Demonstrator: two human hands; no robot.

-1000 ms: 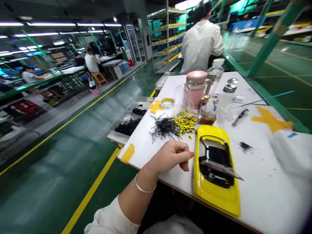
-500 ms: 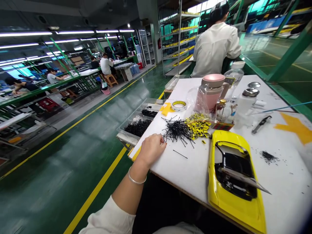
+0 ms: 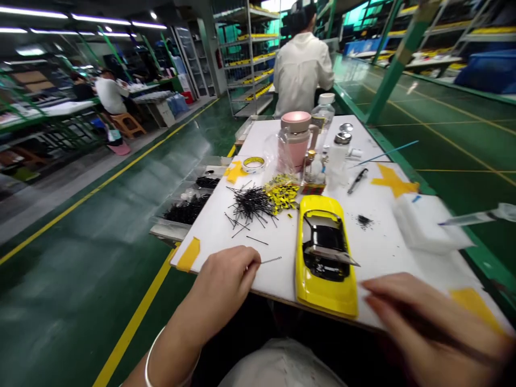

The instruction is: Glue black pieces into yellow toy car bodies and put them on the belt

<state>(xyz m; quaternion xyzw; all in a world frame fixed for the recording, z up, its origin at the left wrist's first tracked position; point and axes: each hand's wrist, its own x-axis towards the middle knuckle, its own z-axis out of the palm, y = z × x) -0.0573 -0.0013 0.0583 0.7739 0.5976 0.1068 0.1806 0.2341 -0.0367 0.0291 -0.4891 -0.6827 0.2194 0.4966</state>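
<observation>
My left hand (image 3: 228,282) is closed in a pinch near the table's front edge. A thin black rod (image 3: 271,260) sticks out from its fingertips to the right. At the right, my right hand (image 3: 433,320) is blurred, thumb and fingers drawn together. A dark thin shape shows along its palm, too smeared to name. Between the hands lies a yellow toy car body (image 3: 327,293) with a black interior and a flat pointed piece across its opening. Beyond my left hand are a pile of black rods (image 3: 252,204), a loose rod (image 3: 257,240) and small yellow-and-black pieces (image 3: 282,193).
A pink cup (image 3: 295,141), a tape roll (image 3: 253,164), a clear bottle (image 3: 337,161) and a dark pen-like tool (image 3: 357,181) stand or lie farther back. On the right, a syringe (image 3: 479,217) rests by a white foam block (image 3: 427,226). A person (image 3: 304,64) sits ahead.
My left hand has come back from the rod pile toward the front edge with a rod in its fingers. My right hand has entered at the right. The view has turned right.
</observation>
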